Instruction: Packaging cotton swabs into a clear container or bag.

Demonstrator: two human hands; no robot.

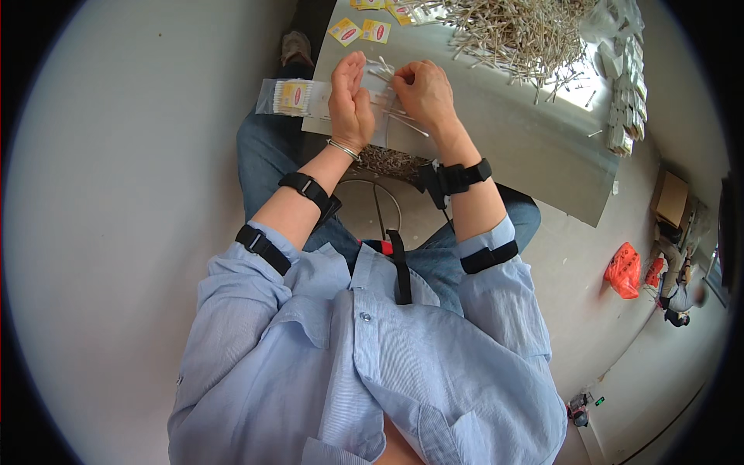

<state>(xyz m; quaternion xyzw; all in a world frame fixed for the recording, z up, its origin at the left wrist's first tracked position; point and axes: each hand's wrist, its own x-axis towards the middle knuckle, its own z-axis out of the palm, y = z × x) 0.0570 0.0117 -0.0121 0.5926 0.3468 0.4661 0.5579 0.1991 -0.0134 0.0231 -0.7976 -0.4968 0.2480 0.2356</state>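
My left hand (351, 105) is upright on its edge at the table's near left, its fingers stretched out and close together. Just right of it, my right hand (425, 91) has its fingers pinched at the ends of a few white cotton swabs (381, 68). More loose swabs (407, 124) lie between and below the hands. Left of my left hand, a clear plastic bag (267, 98) holds a row of swabs with a yellow card (295, 95); it juts past the table's left edge. My left palm faces the swabs, and its inner side is partly hidden.
A large heap of loose swabs (519, 35) covers the metal table's (535, 147) far side. Yellow cards (377, 31) lie far left. Filled bags (628, 101) are stacked along the right edge. On the floor at right are a red plastic bag (623, 271), a cardboard box (670, 198) and another person (682, 271).
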